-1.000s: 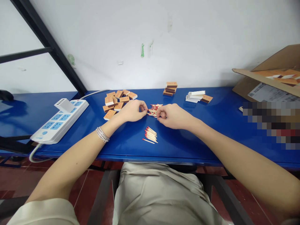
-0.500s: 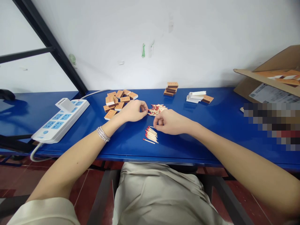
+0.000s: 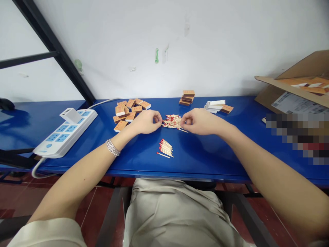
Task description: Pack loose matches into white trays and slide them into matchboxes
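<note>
A loose pile of red-tipped matches point(image 3: 171, 121) lies on the blue table between my two hands. My left hand point(image 3: 147, 121) rests at the pile's left edge, thumb and fingertips pinched together; whether a match is between them is too small to tell. At the right edge, my right hand point(image 3: 199, 121) has its thumb and forefinger closed against the stick ends, and what they grip is hidden. Nearer me lies a neater bundle of matches point(image 3: 166, 147), heads to the left, with one single match point(image 3: 163, 155) just in front of it.
Several orange matchboxes point(image 3: 137, 109) are heaped behind my left forearm. A small stack of matchboxes point(image 3: 189, 93) stands by the wall, with white trays point(image 3: 214, 105) to its right. A power strip point(image 3: 69, 132) lies left, and a cardboard box point(image 3: 267, 97) stands far right.
My right hand has moved up and right, from the neat bundle to the right edge of the loose pile. The match it held now seems to lie with the bundle. My left hand stays put.
</note>
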Demonstrator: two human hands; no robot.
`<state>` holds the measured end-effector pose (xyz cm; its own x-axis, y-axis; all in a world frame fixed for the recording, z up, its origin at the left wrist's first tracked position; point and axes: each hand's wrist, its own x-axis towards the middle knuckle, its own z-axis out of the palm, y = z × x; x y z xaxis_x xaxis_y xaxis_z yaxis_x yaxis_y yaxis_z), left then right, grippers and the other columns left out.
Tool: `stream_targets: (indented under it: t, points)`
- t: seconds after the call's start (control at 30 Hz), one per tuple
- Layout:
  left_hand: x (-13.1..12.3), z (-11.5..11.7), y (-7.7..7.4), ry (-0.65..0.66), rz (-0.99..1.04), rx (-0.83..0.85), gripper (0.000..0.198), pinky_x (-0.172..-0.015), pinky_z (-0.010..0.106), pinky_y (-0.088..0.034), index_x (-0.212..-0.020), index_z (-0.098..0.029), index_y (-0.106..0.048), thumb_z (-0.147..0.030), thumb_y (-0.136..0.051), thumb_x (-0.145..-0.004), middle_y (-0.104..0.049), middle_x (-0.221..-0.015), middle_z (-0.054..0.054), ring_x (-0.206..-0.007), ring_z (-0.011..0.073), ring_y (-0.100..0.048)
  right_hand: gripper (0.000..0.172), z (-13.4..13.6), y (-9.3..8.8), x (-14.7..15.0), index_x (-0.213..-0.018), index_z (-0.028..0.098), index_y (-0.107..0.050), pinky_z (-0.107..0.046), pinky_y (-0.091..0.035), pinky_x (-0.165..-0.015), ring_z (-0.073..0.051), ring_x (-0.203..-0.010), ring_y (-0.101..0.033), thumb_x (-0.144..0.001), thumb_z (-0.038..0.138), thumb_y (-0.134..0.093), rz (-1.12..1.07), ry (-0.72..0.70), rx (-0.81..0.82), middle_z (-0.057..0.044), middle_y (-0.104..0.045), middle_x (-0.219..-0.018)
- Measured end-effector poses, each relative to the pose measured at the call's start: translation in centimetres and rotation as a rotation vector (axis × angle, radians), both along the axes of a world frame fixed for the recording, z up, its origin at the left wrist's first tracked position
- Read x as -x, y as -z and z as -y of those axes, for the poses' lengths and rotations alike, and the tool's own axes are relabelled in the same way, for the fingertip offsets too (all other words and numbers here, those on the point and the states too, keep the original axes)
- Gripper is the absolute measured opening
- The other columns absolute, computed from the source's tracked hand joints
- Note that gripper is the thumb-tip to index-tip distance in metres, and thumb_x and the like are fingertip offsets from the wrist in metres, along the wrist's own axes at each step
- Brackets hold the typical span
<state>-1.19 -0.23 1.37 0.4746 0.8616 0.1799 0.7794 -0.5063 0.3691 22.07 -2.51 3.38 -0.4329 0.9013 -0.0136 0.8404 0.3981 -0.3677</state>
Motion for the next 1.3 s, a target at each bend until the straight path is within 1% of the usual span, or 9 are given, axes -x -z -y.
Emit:
stream_targets:
  t: [0.13,0.27,0.37,0.57,0.77,1.0,1.1,1.2,1.3]
  points:
    - [0.0,0.0,0.1,0.009,0.012,0.0,0.014,-0.063,0.027,-0.046,-0.085,-0.016,-0.07,-0.019,-0.06,-0.076,-0.074,-0.083,0.004,-0.066,0.0144,-0.062,0.01,-0.2,-0.1,-0.5,-0.072,0.02,-0.071,-0.026,-0.041,-0.059,-0.014,-0.059,-0.058,-0.07,0.019,-0.061,0.112,0.013,0.02,-0.001,-0.069,-0.069]
    - [0.0,0.0,0.0,0.008,0.009,-0.001,0.014,-0.063,0.027,-0.046,-0.085,-0.016,-0.07,-0.018,-0.06,-0.076,-0.074,-0.083,0.004,-0.065,0.0144,-0.062,0.009,0.0,0.1,0.2,-0.072,0.019,-0.071,-0.027,-0.042,-0.06,-0.018,-0.065,-0.063,-0.07,0.016,-0.063,0.177,0.044,0.037,-0.005,-0.072,-0.074]
    - [-0.1,0.1,0.0,0.0,0.008,0.007,0.013,-0.063,0.027,-0.046,-0.085,-0.016,-0.07,-0.018,-0.061,-0.076,-0.074,-0.083,0.004,-0.065,0.0143,-0.062,0.009,0.3,0.1,0.7,-0.069,0.019,-0.068,-0.028,-0.042,-0.06,-0.018,-0.066,-0.063,-0.07,0.014,-0.061,0.192,0.027,0.036,-0.006,-0.072,-0.075]
    - [-0.2,0.1,-0.1,-0.013,0.003,0.028,0.015,-0.066,0.028,-0.047,-0.087,-0.015,-0.071,-0.018,-0.062,-0.076,-0.073,-0.084,0.004,-0.066,0.0147,-0.062,0.008,1.0,0.5,1.6,-0.066,0.019,-0.067,-0.025,-0.042,-0.059,-0.015,-0.062,-0.061,-0.069,0.016,-0.06,0.096,-0.082,0.05,-0.002,-0.07,-0.069]
    - [-0.1,0.2,-0.1,-0.009,0.004,0.017,0.013,-0.066,0.028,-0.047,-0.086,-0.016,-0.071,-0.019,-0.062,-0.076,-0.074,-0.084,0.004,-0.065,0.0147,-0.061,0.013,1.3,1.3,2.3,-0.074,0.019,-0.071,-0.021,-0.044,-0.059,-0.01,-0.058,-0.058,-0.072,0.017,-0.058,-0.081,-0.25,0.149,0.002,-0.069,-0.066]
    - [-0.1,0.1,-0.1,-0.008,0.004,0.009,0.013,-0.065,0.027,-0.046,-0.086,-0.015,-0.07,-0.018,-0.062,-0.076,-0.074,-0.084,0.004,-0.066,0.0146,-0.062,0.014,1.5,1.5,2.5,-0.079,0.017,-0.071,-0.02,-0.041,-0.056,-0.008,-0.053,-0.053,-0.074,0.019,-0.058,-0.151,-0.314,0.22,0.003,-0.066,-0.064]
    - [-0.1,0.1,-0.1,0.0,0.003,0.002,0.014,-0.064,0.027,-0.045,-0.086,-0.015,-0.07,-0.017,-0.061,-0.076,-0.074,-0.083,0.004,-0.066,0.0141,-0.062,0.016,1.3,1.6,2.5,-0.082,0.018,-0.072,-0.022,-0.042,-0.059,-0.01,-0.056,-0.055,-0.072,0.019,-0.059,-0.139,-0.251,0.127,0.002,-0.067,-0.065]
    - [-0.1,0.1,0.0,0.004,0.004,0.0,0.013,-0.063,0.026,-0.045,-0.086,-0.015,-0.07,-0.017,-0.061,-0.076,-0.074,-0.083,0.004,-0.064,0.0137,-0.062,0.022,0.8,1.9,2.4,-0.089,0.019,-0.073,-0.025,-0.042,-0.065,-0.013,-0.063,-0.059,-0.073,0.018,-0.058,-0.096,-0.078,-0.045,0.0,-0.069,-0.07]
    - [-0.1,0.1,0.0,-0.001,-0.001,0.002,0.013,-0.062,0.026,-0.045,-0.085,-0.015,-0.07,-0.017,-0.062,-0.077,-0.073,-0.082,0.003,-0.064,0.0134,-0.061,0.027,0.5,2.2,2.4,-0.096,0.021,-0.073,-0.027,-0.042,-0.068,-0.016,-0.068,-0.061,-0.075,0.018,-0.057,-0.041,0.008,-0.09,-0.001,-0.071,-0.076]
